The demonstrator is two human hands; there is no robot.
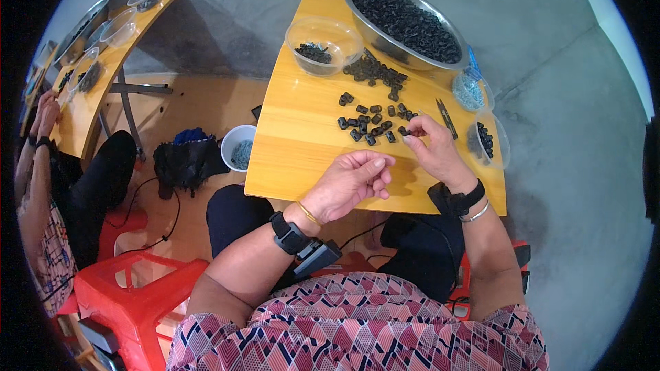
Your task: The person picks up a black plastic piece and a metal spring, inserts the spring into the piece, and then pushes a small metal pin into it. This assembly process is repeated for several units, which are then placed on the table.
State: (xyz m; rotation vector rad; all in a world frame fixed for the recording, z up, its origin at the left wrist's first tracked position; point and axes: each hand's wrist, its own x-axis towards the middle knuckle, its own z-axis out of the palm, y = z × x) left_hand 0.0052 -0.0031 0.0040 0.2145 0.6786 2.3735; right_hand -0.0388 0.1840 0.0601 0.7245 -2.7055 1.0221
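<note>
Yellow wood-look tabletop, slightly glossy, its edges bowed by the lens; clock bearings taken from its middle. Loose black pieces, small and chunky, lie strewn over the centre, bunching denser toward 12. Right hand at 4 o'clock: thumb and forefinger pinched together on one black piece, just beside the loose ones. Left hand at 6, near the front edge, fingers loosely curled, thumb close over the forefinger; cannot tell whether anything sits between them.

Around the surface: steel basin at 1, heaped with black parts; clear tub at 11, part filled with dark bits; tub of pale blue bits between 2 and 3; dark tweezers at 3; another clear tub toward 4, tilted, black pieces inside.

Room: grey wall from 11 round to 4, smooth, faintly mottled. Tan floor at 9, specked with dark crumbs. White bucket and dark cloth bundle between 8 and 9; red stool at 8. Second yellow table near 10, a co-worker's hands at its edge.
</note>
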